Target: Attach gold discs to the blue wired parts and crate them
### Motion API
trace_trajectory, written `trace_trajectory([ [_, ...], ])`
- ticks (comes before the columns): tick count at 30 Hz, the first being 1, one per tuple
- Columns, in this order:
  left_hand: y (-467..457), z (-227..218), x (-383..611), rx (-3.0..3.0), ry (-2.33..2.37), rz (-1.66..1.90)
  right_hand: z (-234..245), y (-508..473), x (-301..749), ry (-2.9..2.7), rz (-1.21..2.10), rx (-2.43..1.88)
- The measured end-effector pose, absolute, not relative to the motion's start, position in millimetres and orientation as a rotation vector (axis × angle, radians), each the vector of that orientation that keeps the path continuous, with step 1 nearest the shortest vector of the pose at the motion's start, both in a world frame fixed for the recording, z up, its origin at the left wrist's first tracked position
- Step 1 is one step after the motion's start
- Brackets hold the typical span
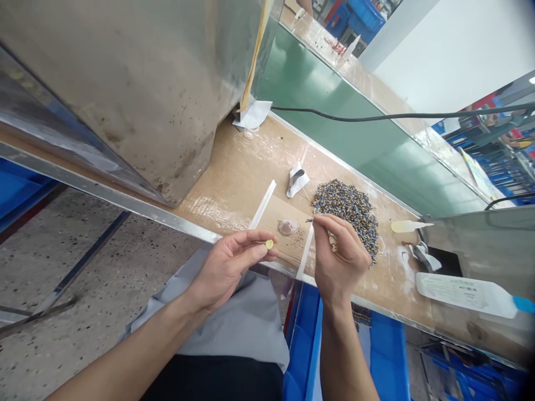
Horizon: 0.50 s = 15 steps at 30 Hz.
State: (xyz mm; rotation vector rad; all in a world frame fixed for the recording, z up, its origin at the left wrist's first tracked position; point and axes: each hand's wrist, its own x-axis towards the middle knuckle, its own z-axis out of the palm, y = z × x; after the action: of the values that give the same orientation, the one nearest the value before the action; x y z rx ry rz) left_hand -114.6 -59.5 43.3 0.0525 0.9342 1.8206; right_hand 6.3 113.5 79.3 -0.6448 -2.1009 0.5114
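Note:
My left hand [234, 264], over the bench's front edge, pinches a small round yellow disc [270, 244] between thumb and fingers. Above the bench, the fingertips of my right hand [340, 253] are closed on a tiny dark slender part [310, 220], too small to name. Just behind that hand lies a heap of small blue and brass-coloured metal parts [349, 209]. Between my hands, a small clear dish [288, 226] rests on the cardboard-covered bench [234, 167], with tiny dark bits scattered beside it.
A large metal housing [137, 83] stands at the left. Behind the bench rises a green panel [334, 106], crossed by a black cable [355, 118]. To the right lie a white bottle [463, 292] and a dropper bottle [407, 226]. Blue bins [387, 356] sit below.

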Motion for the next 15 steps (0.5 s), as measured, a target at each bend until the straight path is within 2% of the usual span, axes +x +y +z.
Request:
trace_trajectory([
  [6,-60.6,45.3,-106.0,-0.016,0.784,1.8,96.8,67.0,26.2,-2.01,0.835,-0.697],
  [15,-61.2,54.6,-100.7,0.028,0.749,1.793,88.3,47.9,29.8,-1.899,1.01,-0.706],
])
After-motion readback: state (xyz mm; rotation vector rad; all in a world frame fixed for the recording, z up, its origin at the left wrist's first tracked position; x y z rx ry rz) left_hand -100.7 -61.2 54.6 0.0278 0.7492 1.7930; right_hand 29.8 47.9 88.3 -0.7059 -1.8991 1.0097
